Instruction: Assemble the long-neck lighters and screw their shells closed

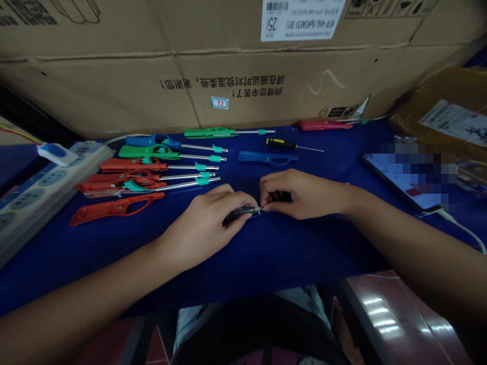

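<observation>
My left hand [209,223] is closed around a slim dark piece with a pale tip [239,213], whose exact kind I cannot make out. Thumb and forefinger of my right hand [294,195] pinch together at that pale tip. A bit of blue shows just under the fingertips, mostly hidden. Beyond the hands lies a blue lighter shell half [268,158] with a trigger loop. A yellow-and-black screwdriver [281,144] rests behind it.
Several long-nosed lighters, among them a green lighter [209,133] and a red shell [117,207], lie at left and back. A power strip [38,190] borders the left, a phone [403,182] with cable the right. A large carton [125,91] stands behind the blue tabletop [304,253].
</observation>
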Demonstrator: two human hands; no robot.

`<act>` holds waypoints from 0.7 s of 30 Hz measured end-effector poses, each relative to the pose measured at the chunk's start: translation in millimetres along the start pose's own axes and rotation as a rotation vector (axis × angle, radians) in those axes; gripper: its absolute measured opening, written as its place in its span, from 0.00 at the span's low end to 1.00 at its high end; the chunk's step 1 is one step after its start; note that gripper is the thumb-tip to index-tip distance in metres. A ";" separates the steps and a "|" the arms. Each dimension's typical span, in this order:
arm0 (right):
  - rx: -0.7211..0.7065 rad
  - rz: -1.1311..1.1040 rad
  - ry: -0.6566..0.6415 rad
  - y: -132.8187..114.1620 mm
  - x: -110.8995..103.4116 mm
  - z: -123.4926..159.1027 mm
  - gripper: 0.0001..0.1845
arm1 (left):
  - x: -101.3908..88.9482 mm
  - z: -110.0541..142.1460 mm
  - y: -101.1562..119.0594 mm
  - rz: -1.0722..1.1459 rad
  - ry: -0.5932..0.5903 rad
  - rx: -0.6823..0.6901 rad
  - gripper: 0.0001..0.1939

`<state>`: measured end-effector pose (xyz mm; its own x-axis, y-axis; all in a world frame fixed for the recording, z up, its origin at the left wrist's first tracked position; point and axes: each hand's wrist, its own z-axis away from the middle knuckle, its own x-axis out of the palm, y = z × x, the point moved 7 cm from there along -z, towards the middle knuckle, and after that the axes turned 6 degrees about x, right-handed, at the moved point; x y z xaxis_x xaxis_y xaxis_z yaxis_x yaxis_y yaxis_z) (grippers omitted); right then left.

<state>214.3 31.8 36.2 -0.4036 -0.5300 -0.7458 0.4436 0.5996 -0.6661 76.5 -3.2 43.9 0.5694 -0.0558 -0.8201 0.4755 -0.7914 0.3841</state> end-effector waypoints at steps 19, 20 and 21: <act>-0.012 -0.007 0.014 1.4 -0.1 0.1 0.07 | 1.0 -2.0 4.8 0.017 0.020 0.058 0.07; -0.010 -0.007 0.016 1.9 -0.3 0.2 0.07 | 0.5 -2.3 4.9 0.016 0.019 0.058 0.08; -0.005 -0.007 0.017 2.6 -0.5 0.2 0.07 | -0.2 -2.6 4.7 0.013 0.017 0.057 0.08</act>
<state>215.8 33.5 34.8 -0.4203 -0.5238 -0.7409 0.4370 0.5987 -0.6712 80.3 -5.4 47.0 0.5867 -0.0569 -0.8078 0.4292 -0.8240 0.3698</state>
